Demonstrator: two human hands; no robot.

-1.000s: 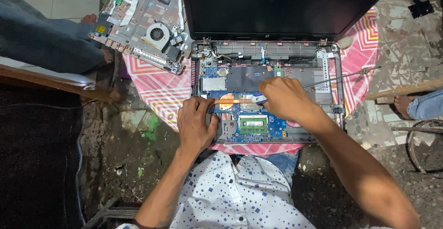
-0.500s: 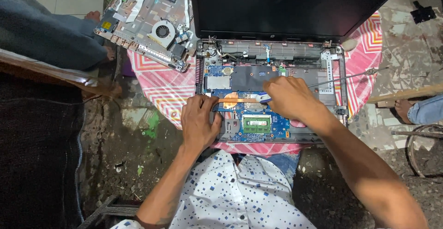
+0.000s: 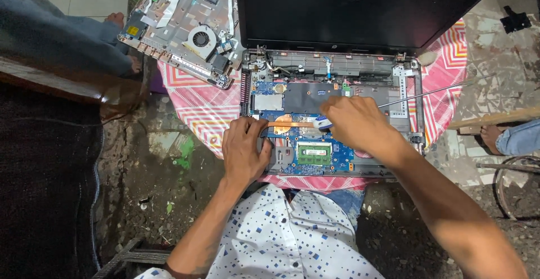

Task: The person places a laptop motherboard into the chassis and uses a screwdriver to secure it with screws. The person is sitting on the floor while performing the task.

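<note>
Both hands inside an opened laptop [image 3: 332,116] on a small round worktop [image 3: 202,107] w/ a red-and-white zigzag cloth.

Right hand [image 3: 360,122] has its grip closed around a screwdriver [image 3: 322,122] w/ a blue-and-white handle, tip down on the blue circuit board [image 3: 337,152], just beside a copper heat pipe [image 3: 289,124]. Left hand [image 3: 244,149] lies flat on the laptop's front-left corner, fingers curled over the edge, grip holding nothing that shows. Green memory stick [image 3: 314,153] sits betw. the two hands. Screen [image 3: 360,9] stands open & dark at the back. A removed cover w/ fan [image 3: 188,28] lies tilted at the worktop's back-left edge, partly overhanging.
</note>
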